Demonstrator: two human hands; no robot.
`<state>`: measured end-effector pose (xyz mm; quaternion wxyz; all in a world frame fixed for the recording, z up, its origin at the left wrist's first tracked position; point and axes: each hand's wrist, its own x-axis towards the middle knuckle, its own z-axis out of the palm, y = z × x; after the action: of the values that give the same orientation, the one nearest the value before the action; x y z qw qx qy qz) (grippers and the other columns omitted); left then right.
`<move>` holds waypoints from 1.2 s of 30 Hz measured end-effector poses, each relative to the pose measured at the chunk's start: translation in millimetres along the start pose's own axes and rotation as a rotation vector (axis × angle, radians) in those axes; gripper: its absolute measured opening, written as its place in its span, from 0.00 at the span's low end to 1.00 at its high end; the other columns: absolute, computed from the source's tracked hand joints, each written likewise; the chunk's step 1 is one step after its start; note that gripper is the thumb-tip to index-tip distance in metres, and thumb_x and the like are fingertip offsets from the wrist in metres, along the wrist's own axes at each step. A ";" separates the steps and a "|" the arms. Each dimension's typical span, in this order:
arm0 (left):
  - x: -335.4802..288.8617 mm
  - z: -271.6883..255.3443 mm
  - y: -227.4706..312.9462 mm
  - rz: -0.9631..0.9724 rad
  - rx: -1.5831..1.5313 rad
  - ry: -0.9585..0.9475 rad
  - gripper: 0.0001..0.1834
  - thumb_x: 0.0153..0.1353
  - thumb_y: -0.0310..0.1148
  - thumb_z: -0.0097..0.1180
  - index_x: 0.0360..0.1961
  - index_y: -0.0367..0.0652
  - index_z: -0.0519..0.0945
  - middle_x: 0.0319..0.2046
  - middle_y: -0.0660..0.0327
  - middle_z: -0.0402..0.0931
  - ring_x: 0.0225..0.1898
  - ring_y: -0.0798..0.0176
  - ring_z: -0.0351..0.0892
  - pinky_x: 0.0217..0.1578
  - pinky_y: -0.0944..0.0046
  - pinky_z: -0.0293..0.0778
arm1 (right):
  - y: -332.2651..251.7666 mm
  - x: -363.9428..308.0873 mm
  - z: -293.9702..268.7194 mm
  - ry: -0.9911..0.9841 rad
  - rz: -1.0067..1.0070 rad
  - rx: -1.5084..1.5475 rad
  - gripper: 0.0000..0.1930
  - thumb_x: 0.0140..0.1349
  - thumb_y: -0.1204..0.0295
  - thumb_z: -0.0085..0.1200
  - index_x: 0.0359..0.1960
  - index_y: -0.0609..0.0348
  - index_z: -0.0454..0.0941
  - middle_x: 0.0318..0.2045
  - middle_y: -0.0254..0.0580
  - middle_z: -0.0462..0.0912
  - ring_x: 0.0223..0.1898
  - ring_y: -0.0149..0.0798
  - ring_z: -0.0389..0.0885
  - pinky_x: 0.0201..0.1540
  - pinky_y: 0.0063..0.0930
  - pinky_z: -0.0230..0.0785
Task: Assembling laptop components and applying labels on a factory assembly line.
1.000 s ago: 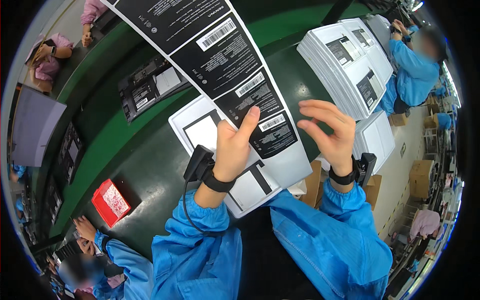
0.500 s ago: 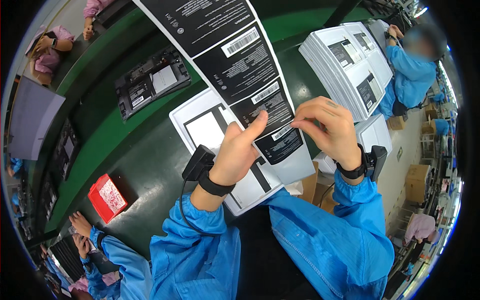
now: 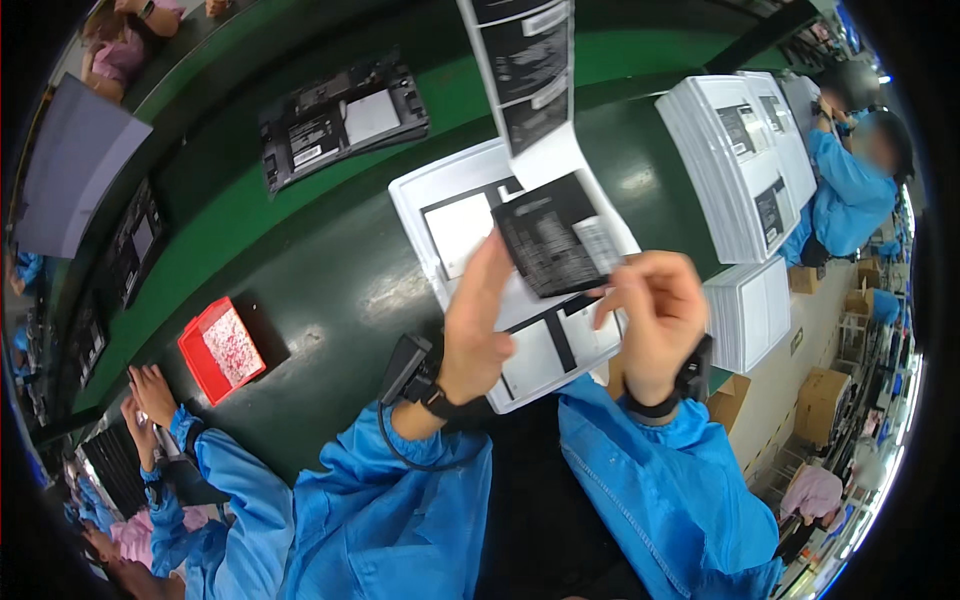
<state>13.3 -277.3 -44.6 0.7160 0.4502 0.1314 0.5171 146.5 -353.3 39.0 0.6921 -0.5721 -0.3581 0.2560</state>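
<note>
Left hand (image 3: pixel 478 335), one: wrist banded, fingers pointing away from the body at the black label's left edge; grip cannot be told. Right hand (image 3: pixel 660 315), one: bent at the knuckles, thumb and fingers pinching the label's near right corner. Black barcode label (image 3: pixel 550 235), one: tilted, raised between the hands. White tray (image 3: pixel 408 196), one: beneath, at the workbench (image 3: pixel 330 270)'s near edge, right half partly hidden by label, right hand and label strip (image 3: pixel 530 70). White tray stacks, two: taller (image 3: pixel 690 170), lower (image 3: pixel 745 310), right of the tray. Red bin (image 3: pixel 203 368), one: near the workbench's far edge, leftward. Laptop base (image 3: pixel 300 120), one: beyond the tray's far left corner.
</note>
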 end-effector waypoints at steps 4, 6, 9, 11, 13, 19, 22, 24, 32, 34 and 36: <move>-0.5 -27.2 24.0 -0.468 0.197 0.194 0.12 0.72 0.30 0.58 0.46 0.29 0.81 0.35 0.54 0.87 0.33 0.65 0.87 0.31 0.67 0.82 | 41.7 1.0 -1.5 -0.332 0.133 -0.338 0.15 0.60 0.81 0.67 0.49 0.68 0.81 0.36 0.43 0.88 0.33 0.27 0.86 0.27 0.17 0.74; 6.3 -50.4 37.2 -0.641 0.491 0.060 0.13 0.71 0.33 0.60 0.44 0.30 0.83 0.29 0.55 0.87 0.29 0.67 0.87 0.29 0.68 0.81 | 37.3 22.7 2.1 -0.316 -0.228 -0.599 0.18 0.57 0.80 0.68 0.49 0.65 0.83 0.36 0.44 0.89 0.31 0.29 0.86 0.26 0.17 0.72; 25.7 -67.4 64.5 -0.765 0.663 -0.246 0.13 0.69 0.34 0.61 0.42 0.32 0.84 0.26 0.54 0.86 0.24 0.67 0.86 0.27 0.69 0.80 | 36.7 44.2 13.8 -0.609 -0.261 -0.742 0.11 0.58 0.74 0.68 0.42 0.59 0.87 0.34 0.46 0.89 0.30 0.36 0.88 0.26 0.25 0.74; 33.4 -71.1 68.9 -0.766 0.682 -0.451 0.13 0.69 0.36 0.61 0.41 0.33 0.85 0.25 0.55 0.86 0.22 0.66 0.85 0.26 0.67 0.79 | 48.4 53.6 16.1 -0.866 -0.270 -0.826 0.07 0.61 0.69 0.67 0.36 0.58 0.88 0.27 0.46 0.88 0.27 0.42 0.88 0.27 0.32 0.75; 43.7 -79.0 69.4 -0.791 0.716 -0.431 0.14 0.69 0.36 0.61 0.41 0.33 0.84 0.25 0.55 0.86 0.22 0.65 0.85 0.25 0.66 0.78 | 58.4 60.6 23.1 -0.817 -0.145 -0.741 0.07 0.62 0.69 0.66 0.35 0.59 0.87 0.23 0.45 0.86 0.23 0.40 0.86 0.25 0.30 0.74; 46.1 -109.2 56.5 -0.327 1.079 -0.064 0.11 0.64 0.31 0.65 0.44 0.36 0.84 0.30 0.53 0.85 0.29 0.57 0.86 0.33 0.61 0.80 | 92.4 74.9 24.0 -0.339 0.449 -0.432 0.10 0.66 0.72 0.63 0.35 0.71 0.85 0.17 0.36 0.82 0.14 0.23 0.73 0.17 0.19 0.60; 48.0 -122.3 45.7 0.143 1.286 -0.058 0.13 0.60 0.23 0.67 0.47 0.36 0.85 0.41 0.52 0.85 0.40 0.58 0.86 0.36 0.62 0.81 | 99.0 73.5 29.6 -0.361 0.491 -0.439 0.10 0.65 0.72 0.64 0.36 0.72 0.85 0.17 0.37 0.82 0.14 0.23 0.73 0.17 0.19 0.60; 48.9 -125.9 42.4 0.202 1.351 -0.133 0.13 0.59 0.20 0.65 0.47 0.36 0.85 0.50 0.53 0.82 0.52 0.48 0.81 0.49 0.56 0.79 | 101.3 74.9 31.2 -0.358 0.508 -0.436 0.10 0.65 0.73 0.64 0.36 0.72 0.85 0.18 0.37 0.82 0.14 0.23 0.73 0.17 0.19 0.61; 57.9 -112.5 35.3 0.275 1.475 -0.307 0.19 0.51 0.16 0.62 0.47 0.37 0.85 0.53 0.56 0.82 0.56 0.47 0.79 0.54 0.52 0.77 | 100.2 74.9 29.3 -0.352 0.524 -0.455 0.11 0.65 0.71 0.64 0.35 0.72 0.85 0.18 0.38 0.83 0.14 0.24 0.74 0.18 0.20 0.63; 59.7 -105.7 33.4 0.305 1.511 -0.382 0.21 0.48 0.16 0.62 0.46 0.38 0.85 0.54 0.57 0.81 0.58 0.47 0.78 0.54 0.52 0.77 | 100.5 75.6 26.5 -0.390 0.506 -0.480 0.12 0.64 0.71 0.64 0.35 0.72 0.85 0.19 0.41 0.84 0.14 0.26 0.77 0.19 0.20 0.64; 60.9 -101.1 29.4 0.291 1.594 -0.535 0.24 0.45 0.16 0.60 0.47 0.41 0.86 0.56 0.59 0.81 0.61 0.47 0.76 0.55 0.50 0.76 | 97.7 76.7 24.5 -0.409 0.506 -0.503 0.13 0.64 0.70 0.64 0.37 0.73 0.85 0.20 0.43 0.85 0.14 0.29 0.79 0.19 0.21 0.66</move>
<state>-44.9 -171.8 -61.4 0.1186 0.9389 0.2236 0.2332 179.6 -258.8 -38.6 0.3605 -0.7307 -0.3875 0.4312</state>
